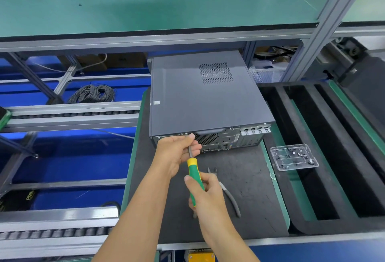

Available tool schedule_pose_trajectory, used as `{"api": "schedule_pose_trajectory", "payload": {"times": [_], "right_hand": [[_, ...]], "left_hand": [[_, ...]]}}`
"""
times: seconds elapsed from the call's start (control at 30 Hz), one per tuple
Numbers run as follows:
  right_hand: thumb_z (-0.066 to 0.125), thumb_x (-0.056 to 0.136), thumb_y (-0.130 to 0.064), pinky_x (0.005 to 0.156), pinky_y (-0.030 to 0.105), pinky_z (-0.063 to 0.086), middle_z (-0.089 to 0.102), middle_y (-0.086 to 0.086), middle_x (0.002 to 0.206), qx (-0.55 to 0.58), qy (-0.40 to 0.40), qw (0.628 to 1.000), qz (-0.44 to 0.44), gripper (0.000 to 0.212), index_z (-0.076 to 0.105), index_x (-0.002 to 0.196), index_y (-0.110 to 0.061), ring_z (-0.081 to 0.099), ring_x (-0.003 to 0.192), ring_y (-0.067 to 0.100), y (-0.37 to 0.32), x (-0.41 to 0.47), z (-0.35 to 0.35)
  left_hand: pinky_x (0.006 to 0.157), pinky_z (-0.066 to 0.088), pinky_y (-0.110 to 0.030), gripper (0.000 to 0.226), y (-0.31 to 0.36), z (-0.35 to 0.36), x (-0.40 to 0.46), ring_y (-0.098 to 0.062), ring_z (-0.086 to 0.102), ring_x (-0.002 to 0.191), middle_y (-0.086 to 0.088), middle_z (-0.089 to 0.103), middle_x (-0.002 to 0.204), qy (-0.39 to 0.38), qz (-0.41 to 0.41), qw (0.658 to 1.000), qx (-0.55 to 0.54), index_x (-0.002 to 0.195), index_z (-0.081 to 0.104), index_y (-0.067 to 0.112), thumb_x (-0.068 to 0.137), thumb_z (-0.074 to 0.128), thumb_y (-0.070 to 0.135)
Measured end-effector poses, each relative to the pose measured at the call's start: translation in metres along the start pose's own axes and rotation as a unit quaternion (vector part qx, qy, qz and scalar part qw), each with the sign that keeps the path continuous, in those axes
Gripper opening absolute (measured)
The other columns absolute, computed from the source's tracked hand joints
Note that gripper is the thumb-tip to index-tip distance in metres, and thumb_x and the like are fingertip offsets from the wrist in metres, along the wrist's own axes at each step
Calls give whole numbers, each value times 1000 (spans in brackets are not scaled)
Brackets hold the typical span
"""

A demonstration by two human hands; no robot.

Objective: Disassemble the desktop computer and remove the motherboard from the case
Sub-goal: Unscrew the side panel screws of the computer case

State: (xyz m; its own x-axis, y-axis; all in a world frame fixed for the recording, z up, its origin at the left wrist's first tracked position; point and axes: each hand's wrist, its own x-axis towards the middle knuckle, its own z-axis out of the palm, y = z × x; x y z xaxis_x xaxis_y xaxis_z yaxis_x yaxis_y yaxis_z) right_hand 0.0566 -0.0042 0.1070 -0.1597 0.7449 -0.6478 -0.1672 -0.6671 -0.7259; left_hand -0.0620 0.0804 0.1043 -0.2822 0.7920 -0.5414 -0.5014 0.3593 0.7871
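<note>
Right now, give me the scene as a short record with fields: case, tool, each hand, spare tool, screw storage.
case: dark grey metal computer case, lid on, rear panel facing the person
tool: green-and-yellow-handled screwdriver, tip at the rear top edge
left hand: steadies the screwdriver shaft near the tip
right hand: grips the screwdriver handle
spare tool: grey-handled side cutters on the black mat
screw storage: clear plastic tray with small screws, right of the case
</note>
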Motion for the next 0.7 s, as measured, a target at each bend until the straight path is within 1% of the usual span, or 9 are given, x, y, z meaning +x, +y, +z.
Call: {"api": "schedule_pose_trajectory", "payload": {"times": [0.03, 0.1, 0.2, 0.3, 0.37, 0.43, 0.5, 0.6, 0.7], "right_hand": [[78, 80, -35, 52, 23, 42, 52, 2, 84, 11, 0, 1000, 5, 33, 60, 104, -21, 46, 59, 10, 0, 0, 1], [79, 76, -40, 52, 26, 42, 50, 5, 83, 140, -47, 985, 93, 45, 61, 108, -15, 45, 61, 13, -6, -3, 2], [52, 93, -53, 48, 27, 48, 59, 14, 81, 258, -134, 936, 200, 55, 62, 120, -6, 55, 58, 19, -12, -7, -5], [45, 101, -34, 47, 25, 48, 65, 15, 79, 199, -112, 961, 155, 44, 63, 118, 2, 58, 57, 17, -9, -2, -11], [59, 96, -28, 56, 27, 49, 65, 12, 82, 123, -60, 987, 85, 29, 65, 110, -3, 59, 63, 16, -4, 0, -9], [75, 83, -27, 60, 28, 47, 58, 9, 84, 93, -25, 994, 48, 30, 65, 105, -8, 55, 67, 15, -1, 2, -6], [80, 76, -32, 59, 30, 47, 53, 10, 84, 170, -36, 981, 89, 42, 63, 104, -7, 51, 69, 17, -2, -1, -5], [61, 89, -49, 54, 32, 55, 65, 18, 92, 294, -102, 929, 202, 55, 64, 114, 0, 64, 68, 25, -7, -6, -7], [47, 100, -34, 42, 24, 50, 68, 21, 90, 292, -117, 931, 186, 48, 63, 118, 7, 63, 58, 18, -6, -5, -14]], "left_hand": [[57, 58, -29, 17, 0, 1, 0, -30, 74, 75, -20, 73, 77, 3, 2, 1000, -1, 96, 63, -12, 88, 68, 3], [57, 58, -29, 16, -1, 2, 1, -30, 74, 75, -22, 72, 78, 1, 2, 1000, -26, 99, 61, -13, 90, 64, 0], [58, 59, -29, 12, -4, 1, 1, -31, 74, 76, -25, 71, 84, -17, 1, 997, -73, 101, 60, -12, 94, 56, -2], [62, 59, -29, 16, -8, 0, 1, -32, 73, 81, -24, 72, 88, -28, 2, 996, -85, 102, 60, -11, 98, 52, 2], [60, 59, -29, 15, -8, 1, 0, -32, 73, 79, -23, 72, 84, -9, 10, 998, -68, 100, 62, -11, 95, 58, 4], [57, 58, -28, 14, -7, 2, 1, -31, 73, 74, -22, 71, 80, 18, 23, 999, -44, 93, 63, -11, 90, 65, 2], [55, 57, -27, 11, -6, 4, 1, -29, 73, 70, -22, 70, 78, 29, 26, 998, -51, 91, 62, -11, 90, 64, -1], [56, 58, -29, 11, -7, 5, 1, -31, 73, 72, -24, 71, 81, 22, 15, 996, -81, 97, 59, -12, 93, 58, -3], [59, 59, -30, 14, -6, 5, 1, -33, 73, 78, -24, 72, 83, 1, 0, 995, -100, 101, 59, -13, 97, 53, -1]]}}
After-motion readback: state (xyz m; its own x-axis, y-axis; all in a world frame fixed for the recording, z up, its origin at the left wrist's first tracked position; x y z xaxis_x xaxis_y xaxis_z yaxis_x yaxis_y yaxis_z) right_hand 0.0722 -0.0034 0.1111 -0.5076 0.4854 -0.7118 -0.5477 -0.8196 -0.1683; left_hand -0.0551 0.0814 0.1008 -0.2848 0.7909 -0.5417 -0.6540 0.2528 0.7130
